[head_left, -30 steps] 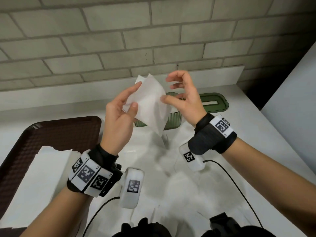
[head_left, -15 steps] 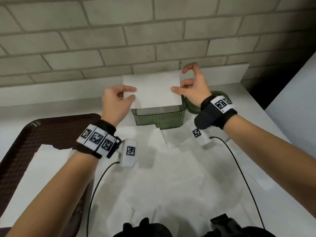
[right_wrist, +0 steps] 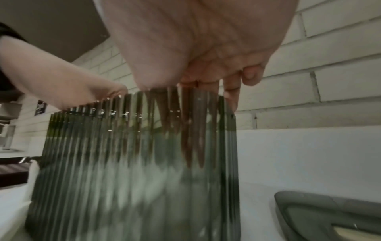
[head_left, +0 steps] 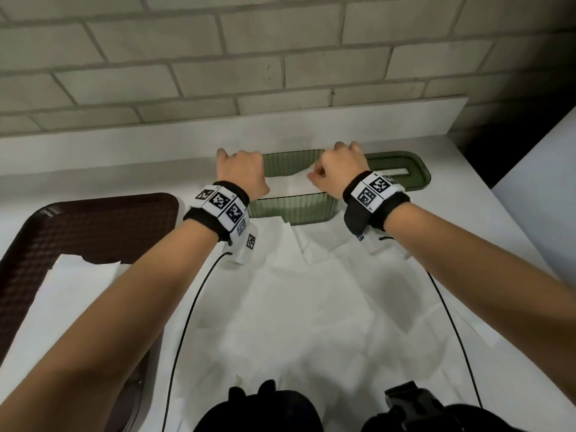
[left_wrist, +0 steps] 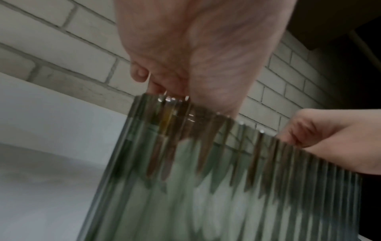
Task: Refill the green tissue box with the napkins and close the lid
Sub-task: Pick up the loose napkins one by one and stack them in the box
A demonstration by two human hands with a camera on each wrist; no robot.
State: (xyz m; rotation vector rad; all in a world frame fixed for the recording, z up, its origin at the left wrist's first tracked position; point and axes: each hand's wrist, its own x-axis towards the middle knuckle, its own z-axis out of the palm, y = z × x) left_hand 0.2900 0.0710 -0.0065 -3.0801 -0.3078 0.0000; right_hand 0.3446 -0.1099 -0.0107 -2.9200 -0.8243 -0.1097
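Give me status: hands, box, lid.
Left hand and right hand inside green box, on a napkin. Lid off, beside box. Loose napkins remain.

— What did we see from our left wrist?

— Our left hand (left_wrist: 198,53) hung down from twelve o'clock, its fingers (left_wrist: 140,74) dipping behind the top rim of the green tissue box (left_wrist: 216,187).

— And the box itself?

— Its ribbed, see-through wall filled the frame from the centre down to six o'clock, blurred. Through the ribs we made out brownish streaks of fingers and something pale lower down; we could not tell what.

— Anything else?

— Our right hand (left_wrist: 321,138) came in at three o'clock, touching the rim. A pale brick wall (left_wrist: 62,53) ran behind at ten o'clock, and a white surface (left_wrist: 51,154) lay at eight o'clock.
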